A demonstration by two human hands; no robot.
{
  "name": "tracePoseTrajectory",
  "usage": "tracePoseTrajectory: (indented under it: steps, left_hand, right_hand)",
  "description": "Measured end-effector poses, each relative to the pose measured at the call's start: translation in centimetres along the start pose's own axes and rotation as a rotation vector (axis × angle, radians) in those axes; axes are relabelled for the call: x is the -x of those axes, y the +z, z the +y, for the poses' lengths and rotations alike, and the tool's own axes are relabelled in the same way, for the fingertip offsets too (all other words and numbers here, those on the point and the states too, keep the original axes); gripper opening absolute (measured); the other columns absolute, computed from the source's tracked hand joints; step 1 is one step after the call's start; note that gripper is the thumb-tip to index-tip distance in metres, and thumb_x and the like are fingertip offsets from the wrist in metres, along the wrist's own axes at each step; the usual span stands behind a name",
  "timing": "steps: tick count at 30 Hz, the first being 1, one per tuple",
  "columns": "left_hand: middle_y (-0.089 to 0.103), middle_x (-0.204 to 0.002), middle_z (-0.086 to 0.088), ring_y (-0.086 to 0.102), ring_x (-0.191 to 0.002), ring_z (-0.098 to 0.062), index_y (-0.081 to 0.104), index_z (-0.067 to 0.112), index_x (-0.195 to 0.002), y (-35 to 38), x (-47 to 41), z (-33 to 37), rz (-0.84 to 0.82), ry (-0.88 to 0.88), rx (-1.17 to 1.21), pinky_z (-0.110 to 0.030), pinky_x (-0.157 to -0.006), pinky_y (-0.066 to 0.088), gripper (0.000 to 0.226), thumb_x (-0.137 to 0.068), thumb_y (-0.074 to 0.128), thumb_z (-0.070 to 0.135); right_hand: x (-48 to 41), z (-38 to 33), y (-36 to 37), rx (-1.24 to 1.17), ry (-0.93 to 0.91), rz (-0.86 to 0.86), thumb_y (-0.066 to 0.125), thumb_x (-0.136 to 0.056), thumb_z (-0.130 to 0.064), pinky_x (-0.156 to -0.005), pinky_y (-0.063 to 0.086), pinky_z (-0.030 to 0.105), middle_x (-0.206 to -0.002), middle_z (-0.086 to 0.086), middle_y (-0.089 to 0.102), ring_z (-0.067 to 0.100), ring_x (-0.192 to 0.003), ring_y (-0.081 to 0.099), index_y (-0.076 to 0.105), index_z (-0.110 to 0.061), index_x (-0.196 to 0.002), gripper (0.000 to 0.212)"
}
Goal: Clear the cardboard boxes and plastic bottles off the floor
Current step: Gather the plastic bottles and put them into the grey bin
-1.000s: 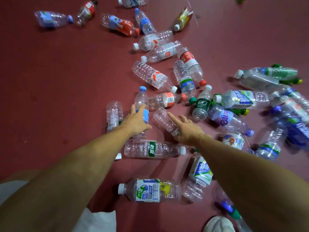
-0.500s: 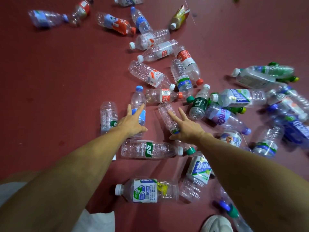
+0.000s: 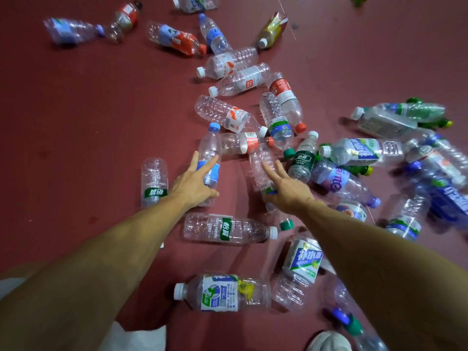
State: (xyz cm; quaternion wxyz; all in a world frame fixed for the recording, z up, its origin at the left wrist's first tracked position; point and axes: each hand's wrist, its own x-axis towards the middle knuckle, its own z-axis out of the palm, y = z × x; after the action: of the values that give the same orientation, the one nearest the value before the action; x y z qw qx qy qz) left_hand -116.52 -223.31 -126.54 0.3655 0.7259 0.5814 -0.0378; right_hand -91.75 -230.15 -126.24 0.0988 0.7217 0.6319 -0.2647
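Several empty plastic bottles lie scattered on a dark red floor (image 3: 76, 110). My left hand (image 3: 193, 184) lies over a clear bottle with a blue cap and blue label (image 3: 209, 148); two fingers stretch along it and the thumb wraps its lower side. My right hand (image 3: 287, 190) holds a clear ribbed bottle (image 3: 260, 160) near its green-and-blue label, thumb curled under it and fingers lying along it. Just below both hands lies a green-labelled bottle with a white cap (image 3: 228, 229). No cardboard box is in view.
More bottles crowd the right side (image 3: 359, 150) and trail toward the top (image 3: 233, 62). A lone green-labelled bottle (image 3: 154, 181) lies left of my left hand. A shoe (image 3: 329, 342) shows at the bottom edge and white cloth (image 3: 131, 338) at lower left.
The ribbed bottle under my right hand has swung from slanting to nearly straight away from me. My left hand has stayed on the blue-capped bottle.
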Motion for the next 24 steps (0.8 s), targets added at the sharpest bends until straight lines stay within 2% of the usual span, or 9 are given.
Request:
tracePoseTrajectory:
  steps: [5, 12, 15, 18, 21, 24]
  left_hand:
    - [-0.012, -0.166, 0.012, 0.04, -0.141, -0.034, 0.019, 0.058, -0.151, -3.6, 2.0, 2.9, 0.051, 0.025, 0.002, -0.042, -0.11, 0.041, 0.097, -0.08, 0.081, 0.037]
    - [-0.003, -0.167, 0.012, 0.044, -0.138, -0.028, 0.033, 0.052, -0.149, -14.6, 7.8, 17.5, 0.097, 0.117, 0.056, -0.033, -0.107, 0.038, 0.086, -0.079, 0.081, 0.042]
    - [-0.003, -0.167, 0.011, 0.043, -0.138, -0.029, 0.033, 0.049, -0.15, -20.9, 11.5, 24.4, 0.077, 0.14, 0.01, -0.035, -0.107, 0.038, 0.082, -0.082, 0.079, 0.043]
    - [-0.004, -0.167, 0.015, 0.044, -0.139, -0.029, 0.029, 0.054, -0.149, -26.7, 15.9, 30.3, 0.049, 0.167, -0.081, -0.037, -0.105, 0.039, 0.081, -0.083, 0.075, 0.05]
    - [-0.007, -0.165, 0.02, 0.046, -0.137, -0.026, 0.026, 0.058, -0.148, -31.5, 20.2, 35.1, 0.007, 0.219, -0.12, -0.037, -0.102, 0.04, 0.08, -0.083, 0.073, 0.052]
    - [-0.008, -0.166, 0.017, 0.041, -0.141, -0.03, 0.024, 0.057, -0.15, -35.0, 23.4, 38.9, -0.015, 0.276, -0.158, -0.041, -0.104, 0.04, 0.079, -0.085, 0.069, 0.056]
  right_hand:
    - [1.9, 0.8, -5.9, -0.096, 0.079, 0.108, 0.063, -0.095, -0.039, -0.093, 0.046, 0.04, -0.167, -0.003, -0.012, 0.032, -0.135, 0.049, -0.003, -0.042, -0.158, 0.091]
    - [9.7, 0.5, -20.4, -0.155, 0.114, 0.123, 0.055, -0.098, -0.045, -0.089, 0.049, 0.039, -0.167, -0.002, -0.014, 0.032, -0.129, 0.054, -0.005, -0.04, -0.158, 0.085]
    - [14.7, 0.1, -27.9, -0.195, 0.156, 0.141, 0.05, -0.101, -0.045, -0.087, 0.049, 0.041, -0.167, 0.0, -0.016, 0.035, -0.12, 0.06, -0.008, -0.038, -0.158, 0.082]
    - [20.4, -0.3, -34.7, -0.234, 0.201, 0.118, 0.046, -0.104, -0.045, -0.089, 0.049, 0.041, -0.166, 0.001, -0.018, 0.033, -0.117, 0.063, -0.011, -0.038, -0.157, 0.079]
    - [26.3, -0.9, -40.7, -0.268, 0.245, 0.116, 0.047, -0.104, -0.044, -0.09, 0.049, 0.042, -0.166, 0.001, -0.017, 0.032, -0.118, 0.062, -0.01, -0.037, -0.158, 0.079]
    - [31.6, -1.6, -45.4, -0.278, 0.294, 0.138, 0.049, -0.103, -0.042, -0.092, 0.048, 0.04, -0.167, 0.001, -0.016, 0.032, -0.124, 0.058, -0.008, -0.036, -0.158, 0.08]
